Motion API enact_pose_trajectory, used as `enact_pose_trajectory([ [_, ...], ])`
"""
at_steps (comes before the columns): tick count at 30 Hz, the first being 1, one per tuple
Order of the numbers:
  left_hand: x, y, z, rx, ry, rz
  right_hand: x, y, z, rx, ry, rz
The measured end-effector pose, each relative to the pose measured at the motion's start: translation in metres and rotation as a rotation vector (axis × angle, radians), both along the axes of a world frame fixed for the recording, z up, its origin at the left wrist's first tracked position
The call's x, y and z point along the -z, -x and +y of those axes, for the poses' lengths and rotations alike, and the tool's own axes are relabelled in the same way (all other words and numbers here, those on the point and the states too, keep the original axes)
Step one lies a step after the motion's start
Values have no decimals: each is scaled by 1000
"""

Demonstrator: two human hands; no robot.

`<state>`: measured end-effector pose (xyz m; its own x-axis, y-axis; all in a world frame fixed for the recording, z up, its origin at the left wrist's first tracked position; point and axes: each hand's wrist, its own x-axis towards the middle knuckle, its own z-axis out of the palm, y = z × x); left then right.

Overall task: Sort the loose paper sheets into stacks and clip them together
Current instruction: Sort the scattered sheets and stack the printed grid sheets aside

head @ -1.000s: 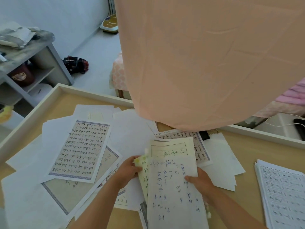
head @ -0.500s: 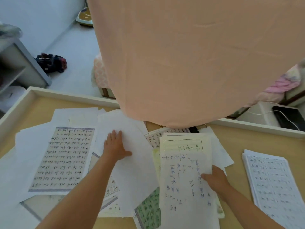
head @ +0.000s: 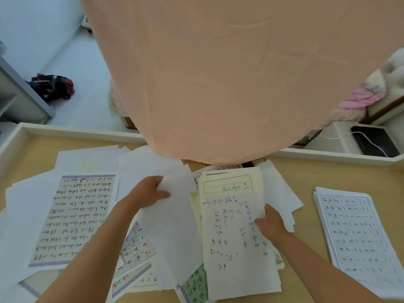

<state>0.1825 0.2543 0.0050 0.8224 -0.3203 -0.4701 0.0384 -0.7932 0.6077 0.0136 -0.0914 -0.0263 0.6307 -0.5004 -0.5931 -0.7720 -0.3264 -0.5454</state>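
Note:
Loose paper sheets cover the wooden table (head: pixel 306 176). My left hand (head: pixel 150 191) grips the top edge of a blank white sheet (head: pixel 175 232) at the centre, lifting it off the pile. My right hand (head: pixel 270 221) holds the right edge of a handwritten sheet (head: pixel 231 237) that tops a small stack in front of me. A bordered handwritten page (head: pixel 74 219) lies on the left over blank sheets. A neat stack of printed grid pages (head: pixel 354 237) sits apart at the right. No clip is clearly visible.
A peach cloth (head: pixel 229 79) hangs over the table's far middle, hiding part of the papers. The table has a raised white rim (head: pixel 72 132). Beyond it are a grey shelf (head: pixel 19 99), a dark bundle (head: pixel 52 85) on the floor and a black tablet (head: pixel 376 141) with a white cable.
My left hand left the central stack, pressed flat on the blank sheet, and now pinches its top edge and lifts it. My right hand stays on the handwritten sheet.

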Motion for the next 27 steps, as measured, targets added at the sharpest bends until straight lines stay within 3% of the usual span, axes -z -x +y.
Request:
enact_pose_trajectory([
  [5, -76, 12, -25, 150, 43, -26, 5, 0, -1, -74, 3, -16],
  [8, -138, 21, -37, 136, 221, 77, -2, 2, -2, -62, -36, -16],
  [11, -181, 31, -52, 138, 356, 186, -19, -1, -4, -146, 125, -89],
  [12, -189, 33, -58, 144, 339, 176, -32, -2, -3, -191, 85, -170],
  [15, -204, 41, -76, 187, 180, 53, -79, -12, 10, -396, -325, -378],
  [18, -213, 47, -96, 199, 44, -93, -111, -22, 28, -693, -425, -349],
  [20, -210, 50, -106, 168, -6, -168, -123, -25, 30, -612, -554, -383],
  [23, -191, 50, -108, 104, -116, -243, -128, -31, 21, -64, -1004, -275],
  [24, -181, 50, -106, 79, -149, -247, -123, -31, 14, -20, -1076, -234],
  [25, -169, 50, -105, 47, -171, -249, -121, -26, 10, -65, -1075, -187],
  [27, -145, 56, -108, -56, -152, -259, -106, -13, 0, -290, -806, -135],
])
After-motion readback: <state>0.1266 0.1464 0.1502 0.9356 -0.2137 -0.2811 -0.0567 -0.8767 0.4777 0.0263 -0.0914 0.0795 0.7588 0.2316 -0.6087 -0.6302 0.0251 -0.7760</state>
